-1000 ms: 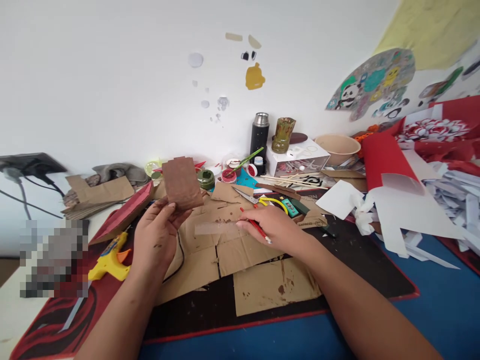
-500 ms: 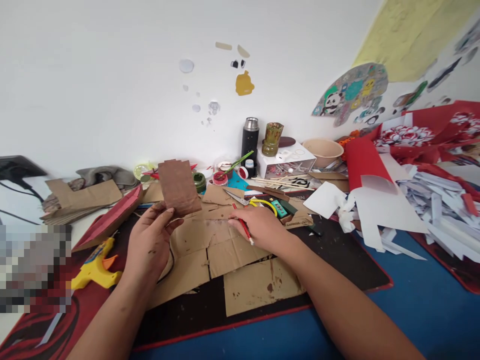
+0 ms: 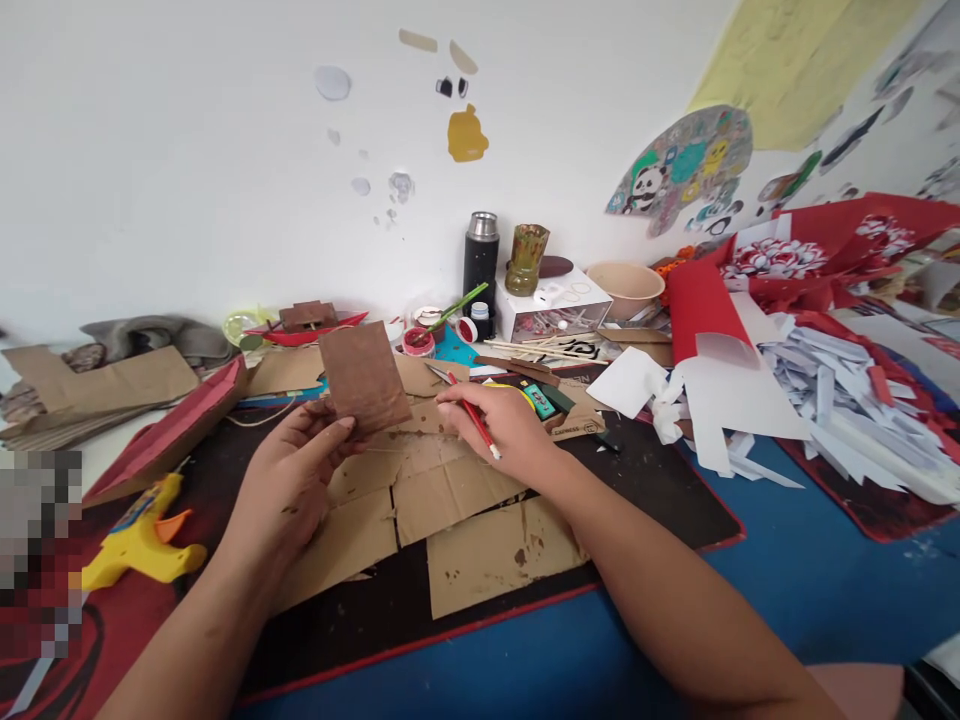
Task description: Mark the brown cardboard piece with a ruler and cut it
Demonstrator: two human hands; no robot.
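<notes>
Blocky blur (image 3: 37, 540) swallowed whatever lay at eight o'clock; the top edge cut off the yellow sheet (image 3: 795, 75) at two. The brown card (image 3: 365, 375) hid fingertips of my left hand (image 3: 289, 475), and my right hand (image 3: 499, 425) covered part of the scissors (image 3: 438, 374) near the dial's centre.

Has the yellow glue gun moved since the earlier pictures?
No: judged against the pink cardboard piece, the yellow glue gun lies in the same place; only the view has shifted.
</notes>
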